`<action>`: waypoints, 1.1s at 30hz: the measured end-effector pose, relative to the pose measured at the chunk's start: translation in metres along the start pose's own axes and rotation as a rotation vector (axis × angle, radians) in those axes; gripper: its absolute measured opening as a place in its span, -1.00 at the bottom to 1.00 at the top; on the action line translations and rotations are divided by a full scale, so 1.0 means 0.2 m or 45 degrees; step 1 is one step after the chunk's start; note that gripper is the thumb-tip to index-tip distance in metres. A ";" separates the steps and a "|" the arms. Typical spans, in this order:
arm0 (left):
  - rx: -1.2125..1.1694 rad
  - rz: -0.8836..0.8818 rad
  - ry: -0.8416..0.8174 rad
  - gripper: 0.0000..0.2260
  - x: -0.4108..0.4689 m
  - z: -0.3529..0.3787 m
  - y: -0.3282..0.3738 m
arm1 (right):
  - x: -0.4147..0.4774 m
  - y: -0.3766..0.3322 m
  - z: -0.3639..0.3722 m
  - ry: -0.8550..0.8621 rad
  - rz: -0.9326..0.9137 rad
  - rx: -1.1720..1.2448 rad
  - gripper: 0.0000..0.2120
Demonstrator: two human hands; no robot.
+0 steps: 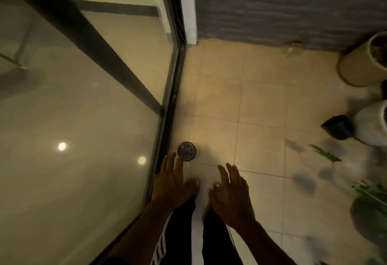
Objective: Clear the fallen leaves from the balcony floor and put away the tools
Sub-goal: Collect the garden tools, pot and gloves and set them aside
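Both hands, left hand (172,183) and right hand (230,193), empty over tiled floor (261,101).

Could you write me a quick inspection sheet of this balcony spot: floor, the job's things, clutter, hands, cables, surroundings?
Surface: beige tiled floor, round metal drain beside the glass door track.
Job's things: green leaf lying on the tiles at right; no tools seen.
Clutter: dark small container beside a white pot.
Hands: left hand and right hand open, empty.
Cables: nothing seen.
Surroundings: sliding glass door, grey wall, beige pot, plant foliage.
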State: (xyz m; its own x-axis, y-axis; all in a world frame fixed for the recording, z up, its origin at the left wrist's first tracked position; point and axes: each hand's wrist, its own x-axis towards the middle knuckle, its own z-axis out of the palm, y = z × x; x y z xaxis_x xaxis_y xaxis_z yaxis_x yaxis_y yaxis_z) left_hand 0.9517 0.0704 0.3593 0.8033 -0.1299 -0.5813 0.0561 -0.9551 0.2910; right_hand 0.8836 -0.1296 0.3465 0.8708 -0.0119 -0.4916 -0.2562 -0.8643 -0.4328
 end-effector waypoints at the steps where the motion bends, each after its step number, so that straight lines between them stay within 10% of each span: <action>1: 0.020 -0.003 -0.036 -0.10 0.14 0.12 -0.05 | 0.09 0.06 0.14 -0.033 0.008 0.000 -0.23; 13: 0.562 0.161 -0.184 0.13 1.44 1.21 -0.55 | 1.04 0.66 1.10 -0.034 -0.158 -0.196 -0.24; 18: 0.451 0.186 -0.189 -0.09 1.55 1.26 -0.59 | 1.10 0.75 1.10 0.028 -0.084 -0.131 -0.24; 25: -0.091 0.323 0.142 -0.17 1.34 0.72 -0.30 | 0.90 0.59 0.64 0.129 0.105 0.053 -0.23; 33: -0.929 0.359 0.140 -0.36 0.74 -0.69 0.57 | 0.48 0.03 -0.68 0.455 0.263 0.858 -0.24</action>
State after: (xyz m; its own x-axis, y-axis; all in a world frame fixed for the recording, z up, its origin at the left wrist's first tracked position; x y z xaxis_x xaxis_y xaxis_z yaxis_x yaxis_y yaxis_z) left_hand 1.1583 -0.0206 0.4119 0.8969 -0.2778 -0.3441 0.1859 -0.4691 0.8633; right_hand 1.0227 -0.2043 0.4002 0.8305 -0.3990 -0.3887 -0.5272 -0.3377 -0.7798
